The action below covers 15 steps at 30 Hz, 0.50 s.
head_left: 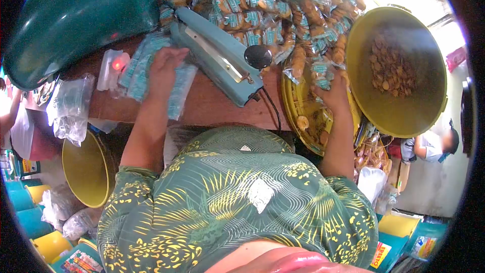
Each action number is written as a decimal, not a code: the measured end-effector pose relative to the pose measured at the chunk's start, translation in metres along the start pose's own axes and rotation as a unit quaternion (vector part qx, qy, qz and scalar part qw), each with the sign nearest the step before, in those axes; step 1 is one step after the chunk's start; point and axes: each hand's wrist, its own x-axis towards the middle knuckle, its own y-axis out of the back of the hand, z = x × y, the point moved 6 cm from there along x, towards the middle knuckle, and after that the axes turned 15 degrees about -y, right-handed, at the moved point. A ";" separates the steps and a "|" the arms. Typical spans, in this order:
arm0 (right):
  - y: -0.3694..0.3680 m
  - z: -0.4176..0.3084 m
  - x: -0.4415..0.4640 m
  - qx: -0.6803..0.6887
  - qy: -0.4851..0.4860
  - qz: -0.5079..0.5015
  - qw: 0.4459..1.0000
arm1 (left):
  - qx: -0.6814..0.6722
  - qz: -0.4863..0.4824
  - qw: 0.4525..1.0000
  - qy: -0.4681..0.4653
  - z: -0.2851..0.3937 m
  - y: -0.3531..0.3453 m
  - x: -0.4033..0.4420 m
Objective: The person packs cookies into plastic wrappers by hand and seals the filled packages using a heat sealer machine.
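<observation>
My left hand (167,60) rests on a spread of flat, turquoise-printed plastic bags (136,73), fingers stretched toward the sealer. Beside it, a blue impulse sealer (217,55) with a metal strip and a black round knob (258,56) lies slantwise on the table. In my right hand (333,91) is a clear packet of cookies (322,72), gripped at its lower end. That hand is above a yellow tub (290,106) with loose round cookies in it. Many filled cookie packets (252,2) are heaped behind the sealer.
A large green tub (96,15) leans at the back left. On the right, a yellow bucket (356,60) is tilted, with brown pieces inside. Clear bags (73,103) hang over the table's left edge, above another yellow bucket (68,172). Another person (429,145) is at far right.
</observation>
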 end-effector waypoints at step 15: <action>-0.005 0.088 0.076 -0.077 -0.076 -0.107 0.988 | 0.038 -0.004 0.999 0.029 -0.010 0.003 0.003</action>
